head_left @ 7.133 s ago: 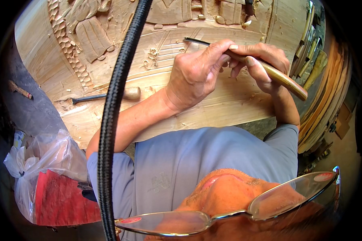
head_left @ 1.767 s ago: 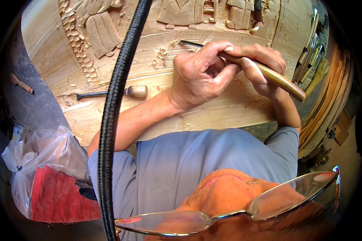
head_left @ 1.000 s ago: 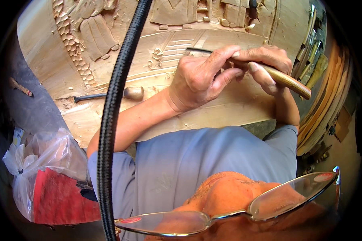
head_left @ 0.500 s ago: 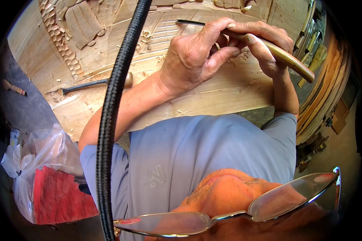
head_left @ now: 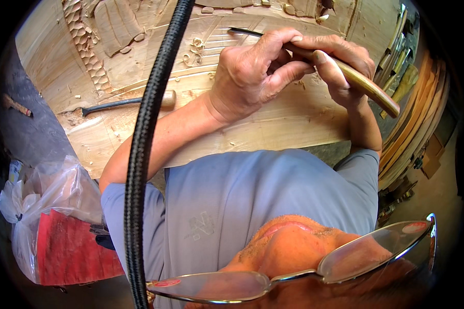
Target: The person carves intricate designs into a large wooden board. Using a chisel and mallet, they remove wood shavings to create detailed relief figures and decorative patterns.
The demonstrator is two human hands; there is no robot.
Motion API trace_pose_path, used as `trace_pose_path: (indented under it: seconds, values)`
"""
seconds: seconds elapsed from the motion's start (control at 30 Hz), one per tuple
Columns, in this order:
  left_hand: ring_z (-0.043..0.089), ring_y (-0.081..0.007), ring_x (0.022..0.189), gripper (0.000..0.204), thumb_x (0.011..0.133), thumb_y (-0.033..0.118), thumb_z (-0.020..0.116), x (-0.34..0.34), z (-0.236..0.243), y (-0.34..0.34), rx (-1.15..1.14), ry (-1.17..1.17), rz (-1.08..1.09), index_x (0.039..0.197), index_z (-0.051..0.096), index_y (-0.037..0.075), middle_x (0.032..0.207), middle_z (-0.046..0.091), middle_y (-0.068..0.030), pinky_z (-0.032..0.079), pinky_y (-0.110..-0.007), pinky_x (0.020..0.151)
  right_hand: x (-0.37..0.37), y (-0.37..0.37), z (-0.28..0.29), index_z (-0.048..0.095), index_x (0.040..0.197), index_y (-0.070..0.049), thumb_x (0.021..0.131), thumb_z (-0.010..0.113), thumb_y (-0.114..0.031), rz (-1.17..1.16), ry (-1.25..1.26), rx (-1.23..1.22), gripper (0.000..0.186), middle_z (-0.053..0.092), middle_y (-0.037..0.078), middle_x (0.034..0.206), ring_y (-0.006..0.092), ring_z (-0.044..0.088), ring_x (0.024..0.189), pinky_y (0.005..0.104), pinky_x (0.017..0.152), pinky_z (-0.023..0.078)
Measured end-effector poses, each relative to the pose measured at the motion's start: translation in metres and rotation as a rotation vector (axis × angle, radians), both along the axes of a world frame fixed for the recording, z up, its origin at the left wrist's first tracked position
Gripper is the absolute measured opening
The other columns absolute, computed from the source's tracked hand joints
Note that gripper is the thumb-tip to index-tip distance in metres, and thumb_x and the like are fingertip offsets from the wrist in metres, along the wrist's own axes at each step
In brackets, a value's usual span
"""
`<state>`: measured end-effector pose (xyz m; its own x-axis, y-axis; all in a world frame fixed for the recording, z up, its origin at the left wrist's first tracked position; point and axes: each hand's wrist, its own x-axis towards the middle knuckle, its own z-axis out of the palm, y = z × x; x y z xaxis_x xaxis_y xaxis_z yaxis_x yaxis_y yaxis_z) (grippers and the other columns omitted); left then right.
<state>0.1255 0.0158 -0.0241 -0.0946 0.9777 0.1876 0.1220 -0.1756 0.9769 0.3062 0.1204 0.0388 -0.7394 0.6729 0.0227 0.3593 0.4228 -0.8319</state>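
Both my hands are on a carving gouge with a brown wooden handle (head_left: 368, 86) and a thin dark blade (head_left: 242, 32). My right hand (head_left: 345, 67) wraps around the handle, its end sticking out at the lower right. Closed around the tool nearer the blade, my left hand (head_left: 252, 77) rests its heel and forearm over the panel; its curled fingers are partly hidden. The blade tip lies at parallel grooves (head_left: 216, 46) cut in the pale carved wood panel (head_left: 273, 126). Curly wood shavings (head_left: 195, 50) sit left of the left hand.
A second chisel (head_left: 118, 103) with a wooden handle lies on the panel at left, partly behind a black braided cable (head_left: 149, 103). More hand tools (head_left: 397, 62) stand at right beside stacked curved boards (head_left: 412, 123). A clear plastic bag (head_left: 62, 190) and red material (head_left: 75, 252) are at lower left.
The panel and things on it have shifted slightly right and down in the picture. The gouge's handle end sits a little lower, and the blade tip is slightly farther left along the grooves.
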Motion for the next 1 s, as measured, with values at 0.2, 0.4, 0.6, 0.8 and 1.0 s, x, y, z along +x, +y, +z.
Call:
trace_pose_path:
  seconds: [0.2,0.4,0.6,0.8,1.0]
  values:
    - [0.08,-0.0104,0.078,0.044,0.091,0.001,0.086,0.0,0.002,-0.001,-0.043,-0.032,0.032,0.131,0.069,0.001,0.086,0.083,-0.0086,0.062,-0.025,0.068,0.0,-0.004,-0.001,0.08,0.114,-0.002,0.098,0.062,-0.003,0.015,-0.002,0.005,0.025,0.084,0.013,0.104,0.022,0.082,0.089,0.0334,0.077,0.066]
    - [0.077,-0.0078,0.072,0.043,0.087,0.001,0.088,-0.003,0.007,-0.001,-0.08,-0.03,0.077,0.127,0.072,0.002,0.08,0.081,-0.0053,0.06,-0.023,0.065,-0.003,-0.005,-0.006,0.08,0.115,-0.002,0.098,0.062,-0.004,0.021,-0.006,0.008,0.026,0.084,0.012,0.105,0.0226,0.082,0.09,0.0336,0.078,0.066]
    - [0.077,-0.0128,0.068,0.036,0.085,0.004,0.088,-0.005,0.008,0.002,-0.037,-0.01,0.114,0.117,0.074,0.006,0.077,0.078,-0.0039,0.06,-0.027,0.062,-0.002,-0.005,-0.012,0.08,0.113,-0.001,0.097,0.064,-0.007,0.013,-0.006,-0.003,0.023,0.082,0.012,0.097,0.0215,0.08,0.082,0.0338,0.073,0.064]
    - [0.077,-0.0112,0.064,0.033,0.084,0.005,0.086,-0.009,0.013,0.005,-0.014,0.1,0.112,0.114,0.074,0.007,0.075,0.077,-0.0039,0.06,-0.026,0.058,-0.003,-0.005,-0.017,0.079,0.112,-0.001,0.096,0.066,-0.009,0.004,0.025,-0.002,0.022,0.08,0.012,0.091,0.0215,0.078,0.077,0.0338,0.069,0.061]
    - [0.076,-0.0108,0.064,0.035,0.083,0.004,0.086,-0.002,0.005,0.0,-0.072,-0.027,0.153,0.116,0.074,0.007,0.073,0.077,-0.0037,0.06,-0.026,0.058,-0.006,-0.003,-0.018,0.08,0.112,0.0,0.096,0.066,-0.008,0.012,0.059,-0.016,0.022,0.081,0.011,0.092,0.02,0.079,0.079,0.0326,0.07,0.062]
